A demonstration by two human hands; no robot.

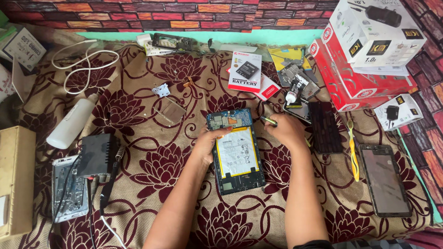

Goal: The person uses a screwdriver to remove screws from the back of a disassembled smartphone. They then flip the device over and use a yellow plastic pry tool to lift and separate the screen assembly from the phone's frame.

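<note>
An opened phone (pixel 235 151) lies back-up on the maroon floral cloth (pixel 195 218), its white and yellow battery (pixel 237 152) exposed. My left hand (pixel 207 142) rests against the phone's left edge, fingers curled onto the battery. My right hand (pixel 285 129) sits at the phone's upper right corner and grips a small green-handled tool (pixel 269 121), whose tip points toward the blue circuit board (pixel 229 119) at the phone's top.
A black phone (pixel 384 178) and a yellow toothbrush (pixel 353 152) lie at right, beside a dark brush block (pixel 325 127). Red and white boxes (pixel 363 51) stack at back right. A white squeeze bottle (pixel 73 121), black adapter (pixel 98 154) and switchboard (pixel 10 181) sit left.
</note>
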